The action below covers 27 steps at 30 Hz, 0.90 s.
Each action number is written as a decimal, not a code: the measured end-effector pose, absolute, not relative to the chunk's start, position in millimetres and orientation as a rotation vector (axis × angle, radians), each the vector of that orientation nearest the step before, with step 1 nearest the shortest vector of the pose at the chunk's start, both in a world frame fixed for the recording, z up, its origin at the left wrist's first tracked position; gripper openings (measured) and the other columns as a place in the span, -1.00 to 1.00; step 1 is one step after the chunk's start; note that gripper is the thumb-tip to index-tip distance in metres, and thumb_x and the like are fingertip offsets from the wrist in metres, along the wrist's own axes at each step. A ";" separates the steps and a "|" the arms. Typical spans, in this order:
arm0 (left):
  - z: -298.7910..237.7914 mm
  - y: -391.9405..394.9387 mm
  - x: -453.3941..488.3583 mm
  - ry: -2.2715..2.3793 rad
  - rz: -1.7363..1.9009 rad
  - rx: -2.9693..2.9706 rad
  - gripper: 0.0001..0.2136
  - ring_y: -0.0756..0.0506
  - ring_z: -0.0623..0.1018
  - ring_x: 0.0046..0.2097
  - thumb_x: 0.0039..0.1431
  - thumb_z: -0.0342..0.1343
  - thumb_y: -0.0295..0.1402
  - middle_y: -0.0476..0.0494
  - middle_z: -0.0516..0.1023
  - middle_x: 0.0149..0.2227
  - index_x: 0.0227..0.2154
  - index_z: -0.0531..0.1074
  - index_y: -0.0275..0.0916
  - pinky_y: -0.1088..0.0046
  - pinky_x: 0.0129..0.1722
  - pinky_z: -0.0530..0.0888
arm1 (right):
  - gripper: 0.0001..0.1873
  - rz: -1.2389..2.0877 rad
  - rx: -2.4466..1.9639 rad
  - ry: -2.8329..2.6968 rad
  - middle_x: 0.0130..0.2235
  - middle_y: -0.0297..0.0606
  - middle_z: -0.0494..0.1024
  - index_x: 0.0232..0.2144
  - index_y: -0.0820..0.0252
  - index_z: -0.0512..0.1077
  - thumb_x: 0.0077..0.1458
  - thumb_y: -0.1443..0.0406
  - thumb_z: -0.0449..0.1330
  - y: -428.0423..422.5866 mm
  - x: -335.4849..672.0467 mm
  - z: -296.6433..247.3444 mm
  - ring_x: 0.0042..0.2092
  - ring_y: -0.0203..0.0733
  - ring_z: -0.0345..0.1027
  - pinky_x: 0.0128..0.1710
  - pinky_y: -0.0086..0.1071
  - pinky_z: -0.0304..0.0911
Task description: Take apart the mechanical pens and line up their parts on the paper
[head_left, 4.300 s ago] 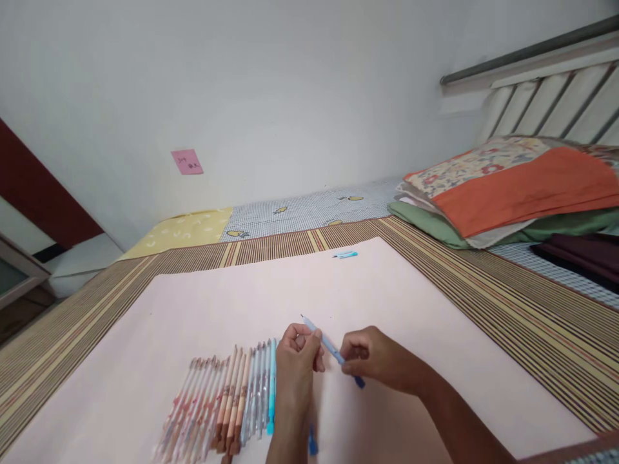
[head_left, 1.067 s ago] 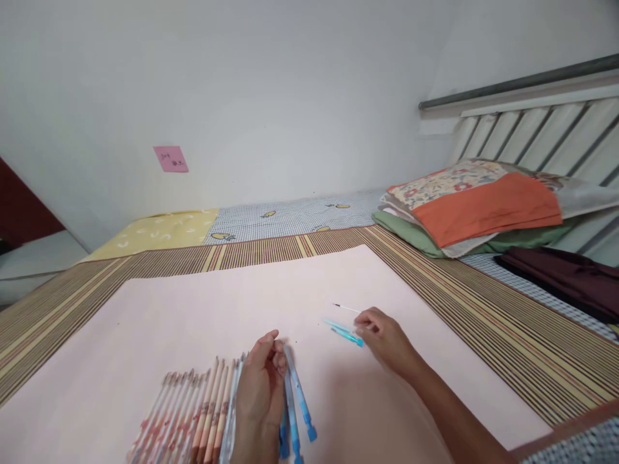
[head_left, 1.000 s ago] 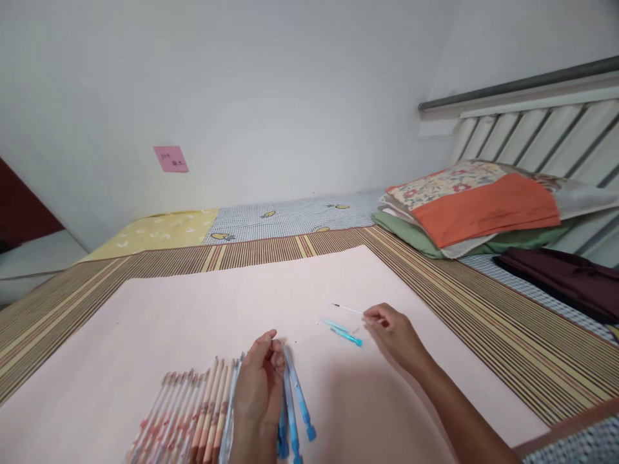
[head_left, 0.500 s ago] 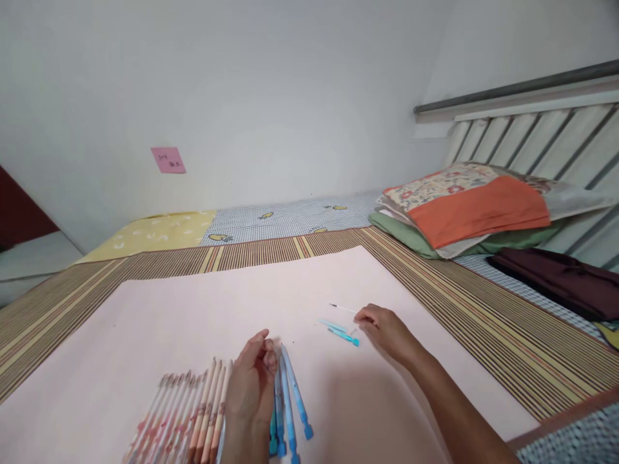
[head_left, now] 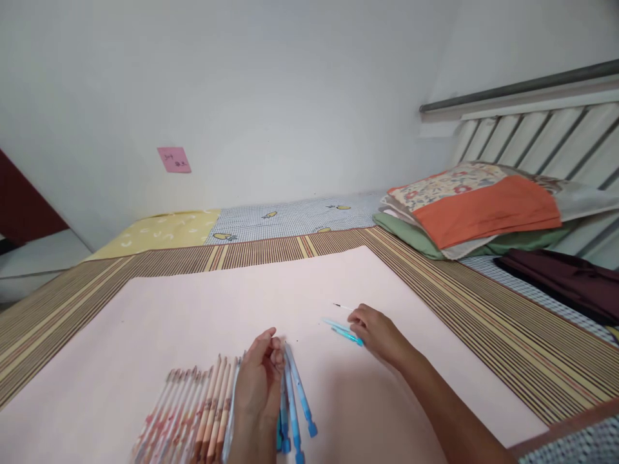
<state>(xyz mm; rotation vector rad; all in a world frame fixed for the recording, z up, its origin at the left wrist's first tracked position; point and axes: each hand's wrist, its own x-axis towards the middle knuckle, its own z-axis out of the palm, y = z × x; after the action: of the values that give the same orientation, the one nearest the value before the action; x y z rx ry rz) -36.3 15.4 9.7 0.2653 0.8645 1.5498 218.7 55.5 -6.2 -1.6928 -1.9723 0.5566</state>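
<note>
My right hand (head_left: 374, 328) is low over the pink sheet (head_left: 169, 316), fingertips pinched together at a few slim pen parts. What the fingertips hold is hidden. Beside them lie a thin white pen refill (head_left: 344, 307) with a dark tip, a pale blue pen barrel (head_left: 334, 323) and a teal pen piece (head_left: 349, 336). My left hand (head_left: 264, 374) rests on the sheet with loosely curled fingers, and nothing shows in them. Several blue pens (head_left: 300, 390) lie right of it, partly covered by the hand and wrist.
Left of my left wrist lie several peach pens (head_left: 213, 406) and white-and-pink pens (head_left: 167, 412) in a row. A striped mat (head_left: 435, 309) surrounds the sheet. Folded pillows (head_left: 483, 206) and dark folded cloth (head_left: 556, 277) sit at the right, near a white slatted rail (head_left: 532, 142).
My right hand has shifted slightly left and closer to the teal piece, covering the small clear part beside it. My left hand keeps its place by the blue pens. The view has turned slightly.
</note>
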 end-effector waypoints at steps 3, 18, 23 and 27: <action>11.2 14.9 -36.2 0.869 1.548 0.257 -0.91 0.09 0.33 -0.58 0.01 0.27 -0.46 -0.05 0.43 -0.54 -0.39 0.54 -0.37 0.64 -0.62 0.31 | -0.83 0.598 -1.706 -2.064 -0.30 -0.27 0.46 -0.51 0.14 0.39 0.02 0.44 0.07 64.6 209.9 0.2 -0.31 -0.22 0.33 -0.34 -0.39 0.09; 14.1 10.4 -12.8 0.941 1.465 0.534 -0.51 0.07 0.39 -0.53 -0.22 0.49 -0.27 -0.09 0.54 -0.48 -0.17 0.57 -0.35 0.57 -0.53 0.34 | -0.83 1.219 -1.109 -1.641 -0.43 -0.32 0.49 -0.31 0.17 0.54 0.06 0.21 0.26 47.2 176.8 34.7 -0.38 -0.24 0.32 -0.37 -0.40 0.20; 14.6 9.1 -7.5 0.887 1.546 0.528 -0.63 0.07 0.40 -0.52 -0.17 0.47 -0.31 -0.09 0.54 -0.49 -0.26 0.58 -0.36 0.60 -0.52 0.36 | -0.80 1.258 -1.059 -1.621 -0.44 -0.32 0.49 -0.30 0.18 0.56 0.08 0.18 0.27 39.0 156.0 30.7 -0.40 -0.27 0.30 -0.39 -0.40 0.20; 17.3 11.0 -15.0 0.748 1.488 0.251 -0.89 0.10 0.38 -0.52 0.05 0.33 -0.49 -0.08 0.49 -0.47 -0.38 0.51 -0.35 0.66 -0.55 0.34 | -0.65 1.194 -1.030 -1.489 -0.29 -0.23 0.57 -0.13 0.16 0.55 0.04 0.14 0.28 44.8 166.5 33.9 -0.34 -0.21 0.40 -0.30 -0.33 0.31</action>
<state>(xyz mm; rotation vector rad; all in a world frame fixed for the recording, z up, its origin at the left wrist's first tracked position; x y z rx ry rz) -15.0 11.0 17.3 0.2512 0.7484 1.4878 166.5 44.8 33.9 -1.0299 -1.4886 1.1938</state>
